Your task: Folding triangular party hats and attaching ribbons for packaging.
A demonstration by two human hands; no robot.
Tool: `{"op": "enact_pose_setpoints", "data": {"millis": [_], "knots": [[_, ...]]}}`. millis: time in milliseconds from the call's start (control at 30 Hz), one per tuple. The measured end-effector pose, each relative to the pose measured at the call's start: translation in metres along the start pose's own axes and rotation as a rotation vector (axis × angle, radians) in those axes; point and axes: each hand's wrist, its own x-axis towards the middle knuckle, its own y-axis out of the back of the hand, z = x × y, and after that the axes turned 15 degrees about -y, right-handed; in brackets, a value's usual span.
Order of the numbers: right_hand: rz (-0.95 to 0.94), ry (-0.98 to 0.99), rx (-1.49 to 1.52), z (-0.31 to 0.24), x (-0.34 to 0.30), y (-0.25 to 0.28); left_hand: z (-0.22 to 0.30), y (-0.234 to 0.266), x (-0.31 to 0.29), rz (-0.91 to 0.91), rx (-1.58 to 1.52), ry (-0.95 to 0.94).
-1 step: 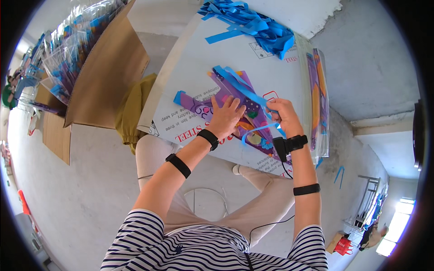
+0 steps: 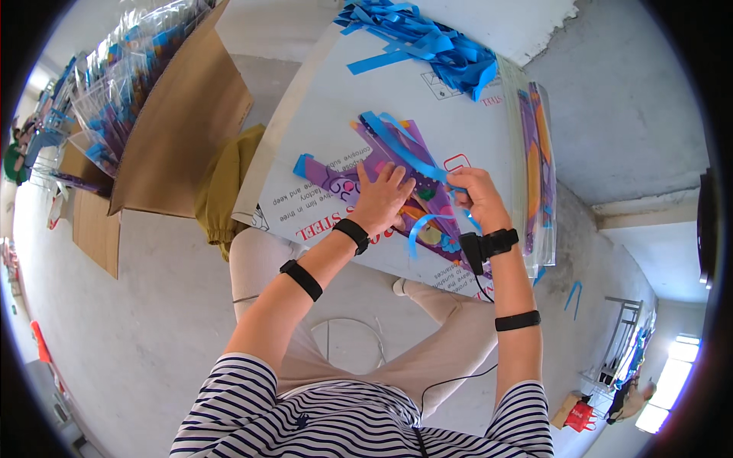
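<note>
Right fingers (image 2: 463,179) pinched on blue strip (image 2: 417,162); left fingers (image 2: 396,177) spread, touching purple printed pieces (image 2: 327,175)

Left hand (image 2: 380,200) on purple pieces (image 2: 327,176); right hand (image 2: 479,197) pinching blue ribbon (image 2: 417,161).

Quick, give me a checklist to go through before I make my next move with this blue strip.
1. Left hand steadying the purple printed material: ok, it rests on it with fingers spread.
2. Right hand gripping the blue strip: ok, pinched in the fingers.
3. Strip lying flat throughout: not ok, blue curls show beside the right hand.
4. Strip's far end fastened to the material: cannot tell.
5. Blue strip pile clear of both hands: ok, it lies at the far edge of the white board.
</note>
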Motion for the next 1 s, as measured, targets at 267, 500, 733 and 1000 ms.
{"op": "enact_pose_setpoints", "data": {"millis": [267, 500, 733, 1000], "knots": [[-0.333, 0.258, -0.017, -0.08, -0.029, -0.042, -0.001, -0.007, -0.003, 0.074, 0.022, -0.007], [0.002, 0.209, -0.14, -0.022, 0.03, 0.031, 0.0, -0.001, -0.002, 0.005, -0.03, 0.013], [0.285, 0.316, -0.588, 0.031, 0.059, 0.027, -0.001, -0.002, -0.001, -0.017, -0.046, 0.017], [0.274, 0.245, -0.715, 0.023, 0.033, 0.009, -0.002, -0.007, -0.002, 0.022, -0.035, 0.004]]}}
